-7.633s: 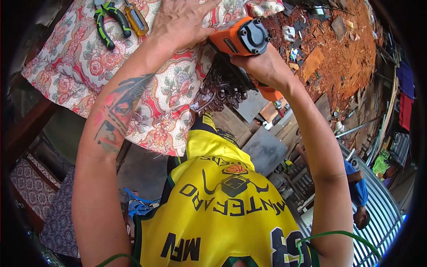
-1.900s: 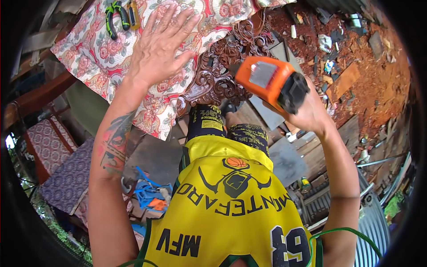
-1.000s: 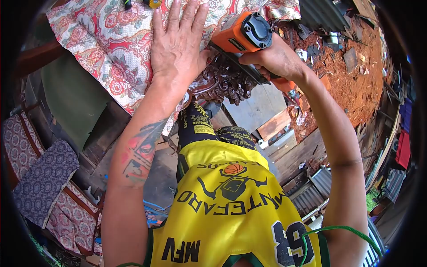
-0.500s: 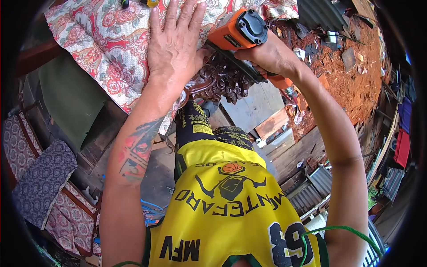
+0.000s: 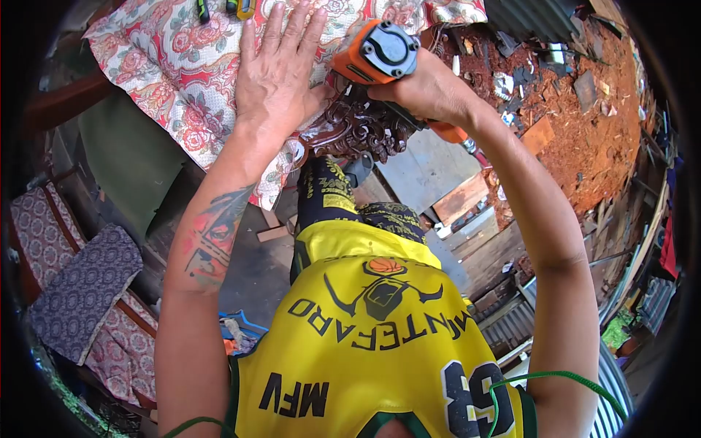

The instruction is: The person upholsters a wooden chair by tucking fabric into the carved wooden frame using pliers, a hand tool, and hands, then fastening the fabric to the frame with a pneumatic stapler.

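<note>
My left hand [image 5: 274, 87] lies flat with fingers spread on red-and-cream floral fabric [image 5: 197, 87]. My right hand [image 5: 438, 91] is wrapped round the grip of an orange pneumatic staple gun [image 5: 359, 60] with a black cap. The gun stands just right of my left hand, over the border between the fabric and a dark, glossy carved wooden piece [image 5: 365, 128]. Its nose is hidden from me, so contact cannot be made out. Part of the orange handle end shows below my right wrist.
Tools with green and yellow handles [image 5: 244, 9] lie on the fabric's far side. Patterned cushions [image 5: 87, 292] sit at the lower left. Wood boards [image 5: 461, 198] and scraps cover the ground at right, beside reddish sawdust-like debris [image 5: 577, 139]. A corrugated sheet [image 5: 533, 25] is at the upper right.
The staple gun and my right hand have shifted left, closer to my left hand, and the gun's body has turned. My left hand stays flat on the fabric. The view has shifted slightly.
</note>
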